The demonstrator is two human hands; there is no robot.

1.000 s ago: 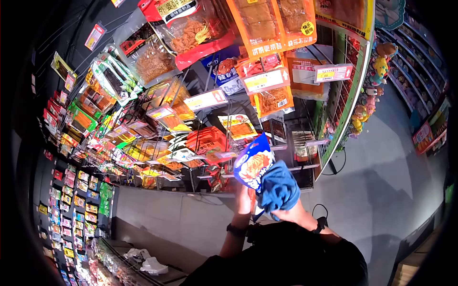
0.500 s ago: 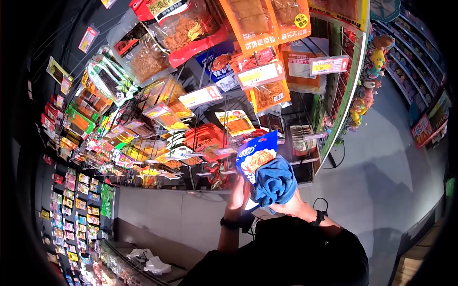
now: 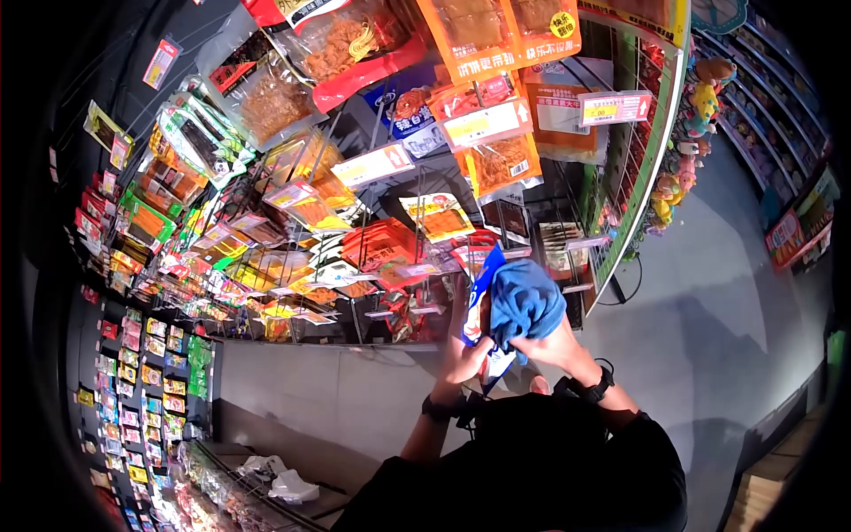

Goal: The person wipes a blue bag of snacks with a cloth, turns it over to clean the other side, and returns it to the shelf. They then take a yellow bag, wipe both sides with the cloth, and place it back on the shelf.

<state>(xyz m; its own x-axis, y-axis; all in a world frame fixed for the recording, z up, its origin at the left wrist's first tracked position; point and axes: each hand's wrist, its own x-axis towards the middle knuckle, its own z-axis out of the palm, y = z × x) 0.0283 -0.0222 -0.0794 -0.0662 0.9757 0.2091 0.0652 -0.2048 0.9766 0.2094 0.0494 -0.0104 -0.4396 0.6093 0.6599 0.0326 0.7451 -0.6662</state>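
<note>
In front of my chest, a blue and white snack packet (image 3: 480,294) stands nearly edge-on. My left hand (image 3: 463,356) closes on its left side, with the thumb over the near face. A crumpled blue cloth (image 3: 529,300) is bunched in my right hand (image 3: 551,344), whose fingers are mostly covered by it. The cloth lies against the packet's right side. The packet's printed front is largely turned away, and its lower end shows white between my hands.
A rack of hanging snack packets (image 3: 381,244) with price tags (image 3: 372,165) fills the space ahead. Plush toys (image 3: 678,177) hang along its right end. Grey floor (image 3: 683,301) lies to the right, and a white plastic bag (image 3: 291,487) rests low at the left.
The packet has turned from showing its printed front to nearly edge-on. Both hands and the cloth have shifted slightly right, and my left thumb now shows over the packet.
</note>
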